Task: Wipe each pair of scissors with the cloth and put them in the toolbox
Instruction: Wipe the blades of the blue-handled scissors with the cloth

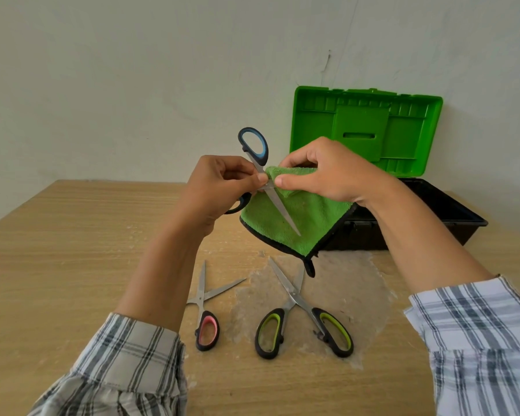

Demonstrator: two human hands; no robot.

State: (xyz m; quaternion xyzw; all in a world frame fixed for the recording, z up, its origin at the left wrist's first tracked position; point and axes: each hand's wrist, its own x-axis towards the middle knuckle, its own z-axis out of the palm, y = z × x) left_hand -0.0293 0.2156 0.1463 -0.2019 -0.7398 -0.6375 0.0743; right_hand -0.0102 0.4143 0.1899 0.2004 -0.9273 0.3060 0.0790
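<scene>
My left hand point(219, 184) grips the blue-handled scissors point(254, 144) near their pivot, held above the table with one handle ring up and a blade pointing down to the right. My right hand point(327, 172) pinches the green cloth point(306, 217) against that blade; the cloth hangs below it. On the table near me lie the pink-handled scissors point(206, 325), blades apart, and the green-handled scissors point(303, 325), also lying apart. The toolbox point(451, 211) has a black base behind my right hand and stands with its green lid point(367, 130) raised.
A wooden table point(72, 250) runs up to a pale wall. A worn, whitish patch point(348, 283) marks the surface under the green-handled scissors. My plaid sleeves fill the lower corners.
</scene>
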